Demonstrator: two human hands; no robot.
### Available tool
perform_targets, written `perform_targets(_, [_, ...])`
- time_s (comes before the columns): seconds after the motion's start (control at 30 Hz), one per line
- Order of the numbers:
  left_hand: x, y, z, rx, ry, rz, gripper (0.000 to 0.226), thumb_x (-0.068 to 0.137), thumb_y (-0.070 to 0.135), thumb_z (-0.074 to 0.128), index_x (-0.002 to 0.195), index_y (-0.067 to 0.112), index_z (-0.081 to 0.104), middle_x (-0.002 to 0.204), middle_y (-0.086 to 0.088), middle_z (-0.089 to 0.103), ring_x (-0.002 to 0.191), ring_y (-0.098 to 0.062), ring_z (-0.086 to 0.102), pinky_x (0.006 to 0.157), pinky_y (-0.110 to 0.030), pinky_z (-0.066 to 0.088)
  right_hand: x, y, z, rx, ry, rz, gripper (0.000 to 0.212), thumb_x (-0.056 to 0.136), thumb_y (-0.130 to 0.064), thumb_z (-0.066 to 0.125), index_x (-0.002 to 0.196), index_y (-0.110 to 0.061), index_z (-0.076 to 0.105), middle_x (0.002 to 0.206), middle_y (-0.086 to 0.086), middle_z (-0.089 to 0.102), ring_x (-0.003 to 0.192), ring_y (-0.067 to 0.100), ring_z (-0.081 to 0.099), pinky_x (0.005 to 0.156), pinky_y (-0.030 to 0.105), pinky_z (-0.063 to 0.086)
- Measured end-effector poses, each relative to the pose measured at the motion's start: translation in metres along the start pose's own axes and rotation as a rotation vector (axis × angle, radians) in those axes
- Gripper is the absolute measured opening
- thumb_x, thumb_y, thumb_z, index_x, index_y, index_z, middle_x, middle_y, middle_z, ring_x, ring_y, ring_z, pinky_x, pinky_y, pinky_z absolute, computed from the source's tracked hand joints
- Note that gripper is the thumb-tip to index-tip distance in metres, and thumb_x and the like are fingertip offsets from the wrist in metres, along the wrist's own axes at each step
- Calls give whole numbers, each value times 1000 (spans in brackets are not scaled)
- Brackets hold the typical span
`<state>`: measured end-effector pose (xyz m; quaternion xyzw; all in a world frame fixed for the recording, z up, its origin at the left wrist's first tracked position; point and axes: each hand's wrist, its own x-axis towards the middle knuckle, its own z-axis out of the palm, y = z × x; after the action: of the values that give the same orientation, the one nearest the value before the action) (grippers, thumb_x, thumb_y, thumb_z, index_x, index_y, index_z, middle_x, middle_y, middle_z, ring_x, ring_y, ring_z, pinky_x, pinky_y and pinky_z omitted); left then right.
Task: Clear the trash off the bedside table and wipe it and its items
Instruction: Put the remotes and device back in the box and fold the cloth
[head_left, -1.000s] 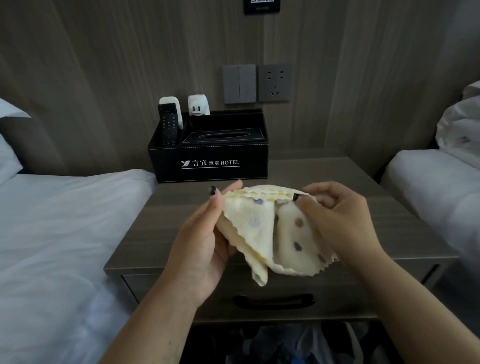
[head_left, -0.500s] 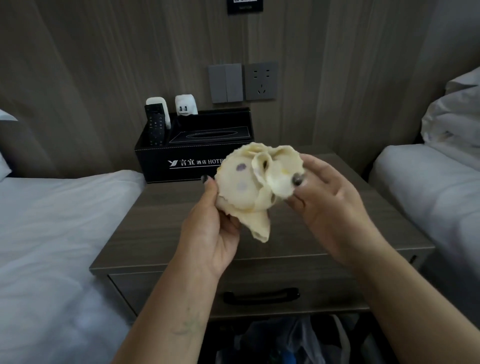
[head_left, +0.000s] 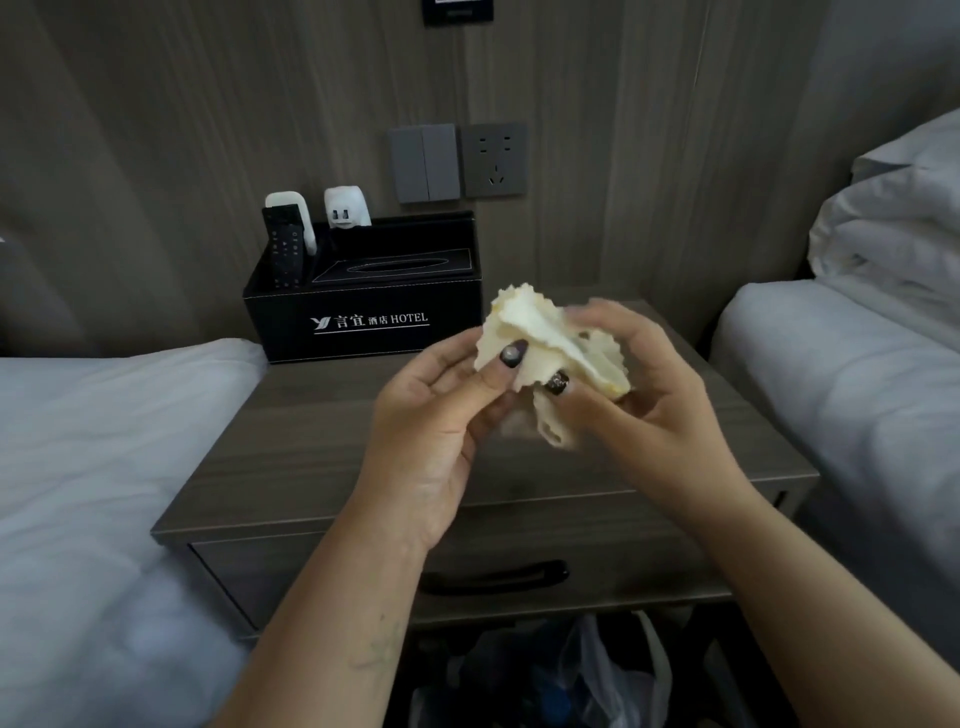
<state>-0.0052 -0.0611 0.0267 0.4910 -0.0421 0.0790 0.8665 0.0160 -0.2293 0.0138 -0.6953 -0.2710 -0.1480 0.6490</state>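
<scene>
Head view, nearest me: at the bottom edge a plastic bag (head_left: 597, 670) sits in the dark space under the bedside table (head_left: 322, 441), too dim for me to read what is in it. Just above it I see the drawer front with its black handle (head_left: 493, 577).

Over the front half of the tabletop I have both hands raised, holding a bunched pale yellow cloth (head_left: 556, 343) between them. My left hand (head_left: 441, 415) pinches the cloth's left side, thumb on top with a dark painted nail showing. My right hand (head_left: 644, 384) grasps the right side, thumb pressed into the folds and fingers curled behind. The cloth has a zigzag edge, and a loose corner hangs down between my palms. It is clear of the tabletop, held in the air.

Further back, at the rear left of the table, stands a black organiser box (head_left: 363, 312) with white hotel lettering on its front. A tissue slot opens in its top. In its left compartment a black remote (head_left: 284, 249) stands upright with a white remote (head_left: 296, 213) just behind it, and a white charger (head_left: 347, 207) sticks up beside them.

White beds flank the table: one on the left (head_left: 104, 441), one on the right (head_left: 857, 374) with folded bedding (head_left: 893, 223) piled on it. On the wood-panelled wall behind I see a grey switch (head_left: 425, 162) and a socket (head_left: 494, 160) side by side.
</scene>
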Motion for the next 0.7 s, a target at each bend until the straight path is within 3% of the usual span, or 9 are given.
perform_targets(0.03, [-1,2,-1,4,8,14,35,67,11,77,102,13,73,100,-8,75,84,-14,72,63,-20,55,-1,1,0,-28,-23,-1,33,75,-33,73,106,-38,66,134,-2,48,127,13,50,91,31,53])
perform_targets(0.1, [-3,7,-3,43,37,37,24,76,8,71,98,18,73,95,-3,75,78,-13,70,60,-23,54,-3,3,1,-22,-25,20,14,77,-28,76,86,-35,69,130,-5,50,116,4,56,87,23,51])
perform_targets(0.23, [-7,18,-7,129,135,137,29,83,1,57,98,22,69,89,3,72,78,-13,68,61,-27,55,-5,9,-2,-77,111,111,9,78,-18,71,74,-25,70,109,-14,62,99,3,62,80,27,52])
perform_targets(0.33, [-11,37,-20,689,248,445,33,79,3,53,91,31,66,90,16,69,84,-4,63,68,-20,50,-6,10,-14,-225,196,140,10,79,-19,70,78,-29,70,101,-16,65,93,0,63,76,22,52])
perform_targets(0.4, [-12,49,-28,925,250,577,37,81,3,49,90,37,63,93,19,67,82,0,61,68,-14,44,-8,9,-16,-234,231,134,21,77,-15,71,73,-35,68,100,-17,65,93,0,64,72,14,50])
perform_targets(0.53, [-19,57,-40,976,211,643,38,87,6,49,91,41,63,86,16,67,60,1,53,52,-9,39,-15,6,-12,-192,165,87,34,71,0,78,75,-32,70,108,-14,60,104,1,62,85,13,49])
perform_targets(0.63, [-29,58,-46,900,239,634,30,86,16,55,97,41,65,85,11,69,70,-2,59,60,-11,45,-16,-2,-13,-241,103,51,27,72,-1,78,80,-26,72,111,-9,60,103,2,62,86,12,49])
perform_targets(0.7, [-33,61,-52,846,281,628,28,82,17,57,93,41,66,84,12,69,71,-1,58,62,-11,45,-14,-6,-18,-204,112,86,24,76,-2,73,78,-26,75,105,-6,67,98,8,64,84,22,53])
